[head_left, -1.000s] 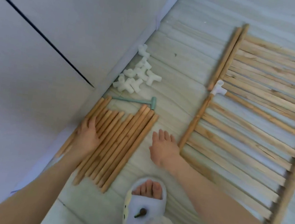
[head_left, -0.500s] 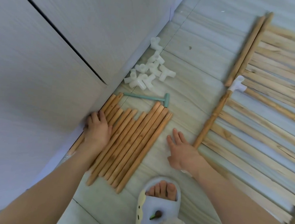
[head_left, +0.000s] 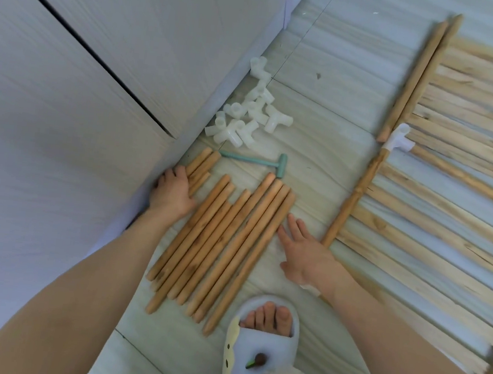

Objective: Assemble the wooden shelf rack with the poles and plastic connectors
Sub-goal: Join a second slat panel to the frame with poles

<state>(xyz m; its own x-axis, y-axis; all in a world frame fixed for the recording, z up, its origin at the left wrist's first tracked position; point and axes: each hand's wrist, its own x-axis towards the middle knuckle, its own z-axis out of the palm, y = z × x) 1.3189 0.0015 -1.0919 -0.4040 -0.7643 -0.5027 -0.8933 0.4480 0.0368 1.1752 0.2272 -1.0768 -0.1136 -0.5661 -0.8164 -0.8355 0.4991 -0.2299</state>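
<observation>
Head view: unmarked poles (head_left: 227, 240), connectors (head_left: 247, 116)

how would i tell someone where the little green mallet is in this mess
Start at the wall on the left and find the pile of white plastic connectors along its base. Just below them, above the row of loose poles, lies the green mallet: the only green tool among wood and white plastic.
</observation>
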